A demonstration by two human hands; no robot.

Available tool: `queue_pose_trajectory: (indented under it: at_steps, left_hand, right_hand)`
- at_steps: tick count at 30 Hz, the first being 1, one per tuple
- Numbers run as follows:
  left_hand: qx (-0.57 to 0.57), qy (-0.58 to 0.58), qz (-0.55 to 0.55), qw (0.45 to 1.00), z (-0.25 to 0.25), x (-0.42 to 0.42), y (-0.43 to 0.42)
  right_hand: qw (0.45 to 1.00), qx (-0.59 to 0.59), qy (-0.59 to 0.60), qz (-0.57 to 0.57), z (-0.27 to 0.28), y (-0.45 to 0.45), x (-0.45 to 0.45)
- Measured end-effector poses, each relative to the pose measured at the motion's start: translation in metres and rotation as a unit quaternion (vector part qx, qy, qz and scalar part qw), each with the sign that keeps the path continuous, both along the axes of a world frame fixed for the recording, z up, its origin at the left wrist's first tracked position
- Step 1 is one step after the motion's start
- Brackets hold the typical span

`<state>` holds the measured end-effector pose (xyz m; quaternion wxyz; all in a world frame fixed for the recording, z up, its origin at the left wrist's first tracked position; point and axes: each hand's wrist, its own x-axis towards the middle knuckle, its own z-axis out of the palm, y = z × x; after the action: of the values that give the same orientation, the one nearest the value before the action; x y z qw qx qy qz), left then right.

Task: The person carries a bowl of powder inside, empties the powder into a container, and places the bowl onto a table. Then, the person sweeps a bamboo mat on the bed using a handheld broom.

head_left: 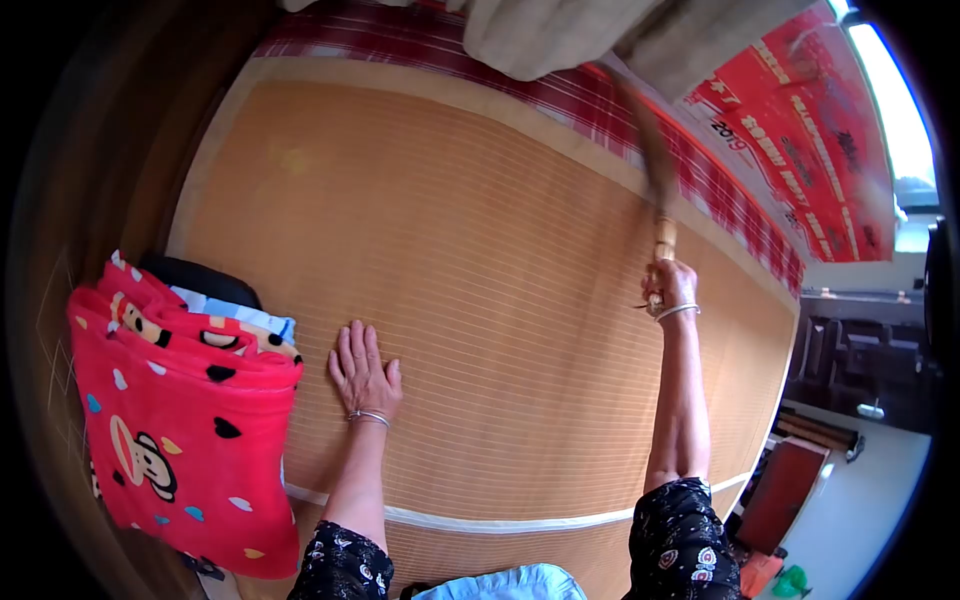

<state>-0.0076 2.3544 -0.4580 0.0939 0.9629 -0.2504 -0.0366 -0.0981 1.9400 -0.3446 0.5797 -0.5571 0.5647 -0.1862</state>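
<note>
Right hand (672, 285): wrapped round brush handle (665, 238) | left hand (368, 377): spread flat on mat (480, 300), blanket (205, 430) to its left | advised: steady left palm, light even strokes

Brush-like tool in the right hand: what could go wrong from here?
The brush-like tool in the right hand, blurred at its far end, points toward the hanging curtain, so it might snag the cloth. The left hand appears to rest flat on the mat; pressing there might rumple it. The folded pink blanket lies close beside that hand and could be knocked.
</note>
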Motion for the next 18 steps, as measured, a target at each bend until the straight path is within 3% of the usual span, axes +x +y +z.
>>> queue_pose_trajectory:
  at_steps: [3,4,9,13,15,17,18]
  left_hand:
    - [0.022,-0.019,0.000,1.000,-0.001,-0.001,-0.001]
    - [0.028,-0.019,-0.001,0.999,-0.001,-0.002,-0.002]
    - [0.023,-0.028,0.000,0.999,-0.001,-0.002,-0.005]
    - [0.029,-0.031,0.001,0.999,0.002,-0.003,-0.007]
    - [0.026,-0.038,-0.002,0.999,0.001,-0.004,-0.006]
    - [0.031,-0.038,-0.001,0.999,0.003,-0.004,-0.007]
    - [0.034,-0.036,-0.001,0.999,0.003,-0.004,-0.008]
  right_hand:
    - [0.995,-0.093,0.023,0.022,0.017,0.032,-0.014]
    - [0.997,-0.062,-0.003,0.053,0.016,0.047,-0.018]
    - [0.958,-0.108,0.094,0.249,0.022,0.087,-0.018]
    - [0.986,-0.018,0.146,0.074,0.006,-0.032,-0.067]
    - [0.981,-0.048,0.186,-0.008,0.014,-0.079,-0.084]
    - [0.981,-0.123,0.143,-0.034,0.008,-0.101,-0.094]
    - [0.980,-0.158,0.121,0.009,0.018,-0.080,-0.090]
